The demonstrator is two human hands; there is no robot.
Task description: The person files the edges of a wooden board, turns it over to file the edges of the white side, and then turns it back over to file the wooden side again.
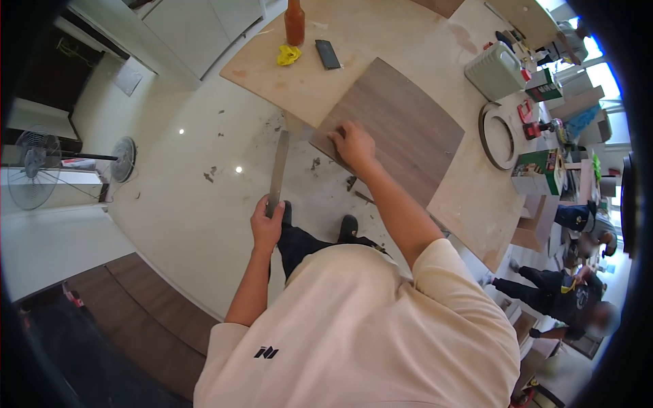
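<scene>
My left hand (pixel 266 223) is closed around the lower end of a long, flat grey-brown strip (pixel 279 163). The strip stretches away from me over the floor, its far end close to the table corner. My right hand (pixel 355 145) lies at the left edge of a brown wood-grain board (pixel 408 126), fingers bent against it; whether the thumb is under the edge is hidden. This board rests on a pale wooden table (pixel 265 85), with its near left edge reaching past the tabletop.
On the table are an orange-red bottle (pixel 294 26), crumpled yellow material (pixel 288 55), a dark rectangular block (pixel 327 54), a pale jerrycan (pixel 495 71) and a ring-shaped piece (pixel 498 136). Scraps (pixel 209 174) litter the floor. A fan (pixel 123 159) stands left; people (pixel 544 292) work at right.
</scene>
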